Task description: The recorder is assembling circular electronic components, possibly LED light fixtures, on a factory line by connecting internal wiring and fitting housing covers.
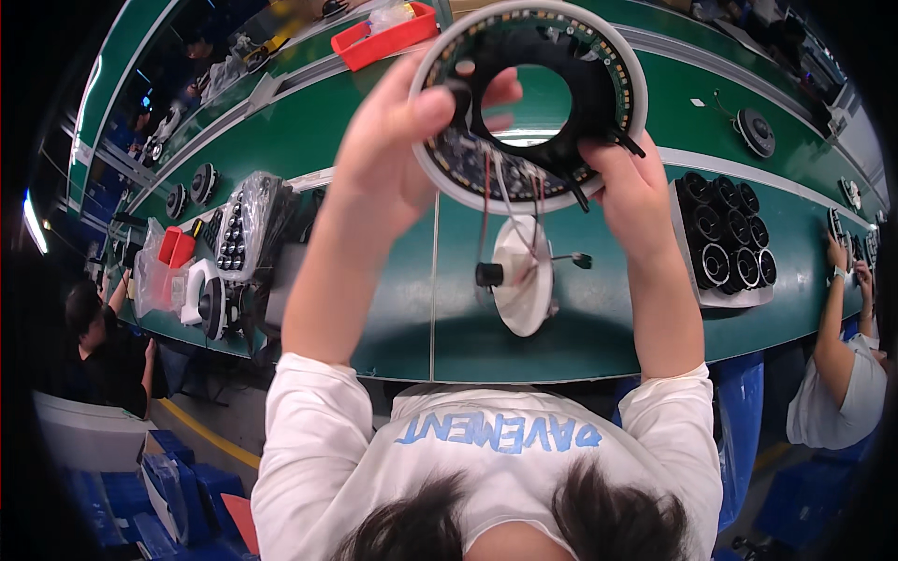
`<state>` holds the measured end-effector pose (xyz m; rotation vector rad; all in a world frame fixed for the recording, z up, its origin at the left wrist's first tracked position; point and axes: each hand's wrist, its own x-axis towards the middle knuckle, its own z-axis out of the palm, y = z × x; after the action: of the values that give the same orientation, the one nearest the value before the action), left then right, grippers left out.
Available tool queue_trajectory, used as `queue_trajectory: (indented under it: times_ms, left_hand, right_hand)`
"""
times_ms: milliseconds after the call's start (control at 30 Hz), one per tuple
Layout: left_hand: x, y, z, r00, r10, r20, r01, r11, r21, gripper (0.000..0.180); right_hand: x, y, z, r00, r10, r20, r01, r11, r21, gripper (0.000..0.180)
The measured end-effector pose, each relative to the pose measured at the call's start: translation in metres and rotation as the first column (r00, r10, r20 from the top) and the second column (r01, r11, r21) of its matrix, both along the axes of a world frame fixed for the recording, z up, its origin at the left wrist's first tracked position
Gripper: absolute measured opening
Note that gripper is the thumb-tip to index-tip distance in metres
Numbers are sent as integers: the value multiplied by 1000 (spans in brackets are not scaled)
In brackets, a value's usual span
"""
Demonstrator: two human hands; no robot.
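Both my hands hold up a round lamp-like housing with a pale rim, above the green bench. Inside the rim shows a circuit board with small components, and a black ring with an open centre. My left hand grips the left side, its thumb on the black ring and fingertips showing through the opening. My right hand is closed on the lower right edge, thumb by a black protruding tab. Thin wires hang from the housing toward a tilted white disc. A black cylindrical part is beside the disc.
A tray of black round parts stands right on the green bench. At left are a plastic-wrapped tray and round devices. A red bin sits beyond. Other people work at left and right.
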<state>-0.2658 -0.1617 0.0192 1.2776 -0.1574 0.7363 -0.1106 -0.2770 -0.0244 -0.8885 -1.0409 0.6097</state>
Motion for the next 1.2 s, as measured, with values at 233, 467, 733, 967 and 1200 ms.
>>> queue_trajectory:
  times_ms: [233, 467, 733, 967, 1200]
  left_hand:
    - [-4, -35, -71, 1000, -26, -14, 21, 956, -293, 78]
    - [-9, -33, -73, 930, 304, -207, -321, 945, -55, 50]
    - [-23, -28, -63, 891, 400, -216, -407, 913, 11, 45]
    - [-27, -13, -52, 891, 408, -198, -424, 904, -45, 45]
    - [-20, -16, -53, 867, 442, -229, -462, 886, -36, 42]
  right_hand:
    - [-21, 8, -16, 992, 36, -120, -48, 994, -99, 26]
    - [-35, 12, -17, 976, 48, -213, -71, 992, -105, 15]
    - [-21, 16, -21, 940, 310, -143, -338, 906, -256, 39]
    - [0, 32, -35, 753, 470, 460, -237, 846, -477, 43]
    - [-13, 32, -39, 715, 449, 537, -212, 870, -445, 15]
